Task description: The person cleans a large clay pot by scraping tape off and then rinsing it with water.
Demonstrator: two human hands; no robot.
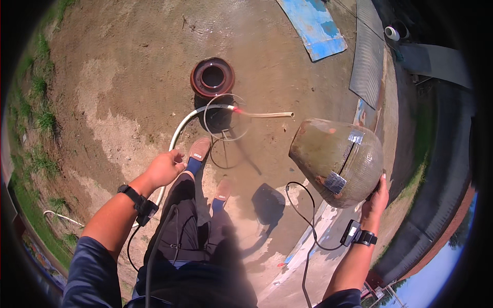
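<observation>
My right hand (377, 197) supports a large greenish-brown jar (328, 149), which is tilted on its side above the ground. Its fingers reach round the rounded right end. A dark line runs along the jar's wall between two patches of silver tape (335, 182). My left hand (167, 168) is closed on a white hose (179, 128), though the fingers partly hide the grip. The hose curves up and right from that hand, past a red band, to a pale open end. A thin, pale hoop (205, 120) overlaps the hose; whether they are joined I cannot tell.
A dark red glazed pot (195, 77) with a round opening stands on the wet ground ahead of my feet. Blue sheeting (321, 38) and a grey corrugated sheet (365, 61) lie at the far right. Black cables run from both wrist straps. Grass grows along the left.
</observation>
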